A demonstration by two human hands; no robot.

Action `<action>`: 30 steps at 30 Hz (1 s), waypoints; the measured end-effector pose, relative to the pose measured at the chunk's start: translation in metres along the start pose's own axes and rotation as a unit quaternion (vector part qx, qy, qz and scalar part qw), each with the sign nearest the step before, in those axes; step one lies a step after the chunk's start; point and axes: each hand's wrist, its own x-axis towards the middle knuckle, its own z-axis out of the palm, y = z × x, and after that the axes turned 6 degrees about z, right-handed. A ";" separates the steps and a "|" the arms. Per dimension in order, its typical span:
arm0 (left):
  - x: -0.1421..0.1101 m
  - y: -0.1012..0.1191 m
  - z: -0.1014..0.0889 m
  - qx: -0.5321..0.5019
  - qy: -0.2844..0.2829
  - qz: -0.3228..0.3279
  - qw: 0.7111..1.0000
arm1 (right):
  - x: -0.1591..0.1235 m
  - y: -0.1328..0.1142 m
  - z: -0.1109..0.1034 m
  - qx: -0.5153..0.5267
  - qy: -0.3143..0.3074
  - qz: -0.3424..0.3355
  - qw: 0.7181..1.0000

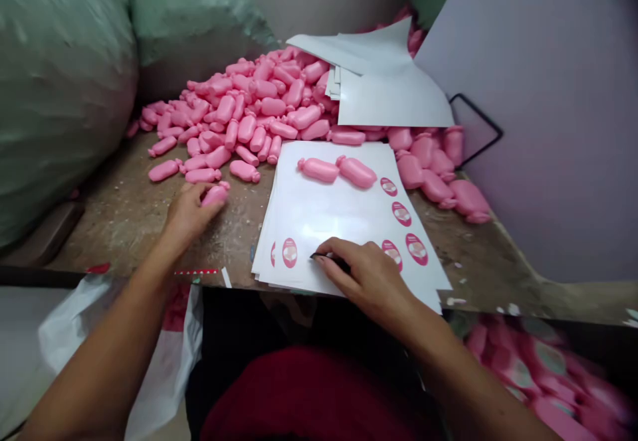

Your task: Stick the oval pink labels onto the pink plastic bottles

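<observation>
My left hand (188,214) is closed around a small pink plastic bottle (216,194) on the worn table (124,222), just in front of a big heap of pink bottles (254,105). My right hand (366,275) rests on a stack of white sticker sheets (329,212), its fingers pinching a thin dark tool (326,258) near the sheet's front edge. Several round pink stickers (401,214) remain on the top sheet. Two pink bottles (337,170) lie on the sheet's far part.
Used white backing sheets (383,79) lie over the heap at the back. Large green sacks (60,89) stand at the left. A white plastic bag (169,354) hangs below the table edge. Labelled pink bottles (543,368) fill a container at lower right. A grey wall (558,109) closes the right side.
</observation>
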 end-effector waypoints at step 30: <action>-0.041 0.088 0.077 -0.694 -0.067 -0.262 0.667 | 0.020 -0.017 0.016 -0.134 0.062 0.018 0.989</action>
